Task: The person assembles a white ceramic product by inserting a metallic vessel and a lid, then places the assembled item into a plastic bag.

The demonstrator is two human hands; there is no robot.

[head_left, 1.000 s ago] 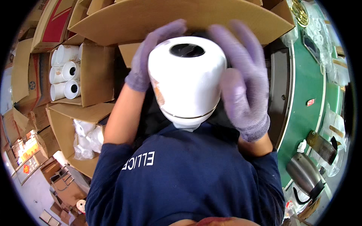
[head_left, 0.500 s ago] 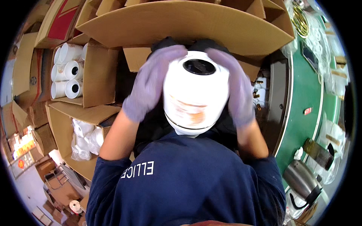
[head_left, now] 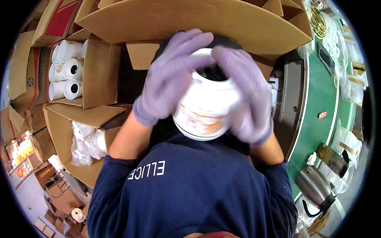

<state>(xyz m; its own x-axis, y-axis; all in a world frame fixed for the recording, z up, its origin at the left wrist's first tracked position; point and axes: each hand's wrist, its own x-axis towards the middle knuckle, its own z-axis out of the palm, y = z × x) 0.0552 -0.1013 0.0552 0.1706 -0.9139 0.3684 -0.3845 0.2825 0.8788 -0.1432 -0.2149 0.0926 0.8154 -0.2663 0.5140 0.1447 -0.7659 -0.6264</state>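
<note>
A white, rounded jug body (head_left: 204, 107) with orange-brown printing stands between my two hands, close to my chest. Its top has a round, dark opening, partly covered by my fingers. My left hand (head_left: 170, 75), in a pale purple glove, curves around the jug's left side with its fingers over the upper rim. On the other side my right hand (head_left: 248, 93), gloved alike and smeared by motion, presses against the jug's right wall, fingers reaching the opening. Dark cloth shows beneath and behind the jug.
A large cardboard carton (head_left: 190, 20) with dividers lies just ahead. At left, an open box (head_left: 99, 75) holds several white cylindrical shells; another box (head_left: 59, 131) holds plastic-wrapped white parts. The green table (head_left: 313, 115) at right carries a steel jug (head_left: 315, 186) and a phone (head_left: 326, 57).
Both hands have moved inward over the jug's top, their fingers now covering part of the opening. The right hand's heel sits lower on the side. The printing on the jug appears slightly shifted.
</note>
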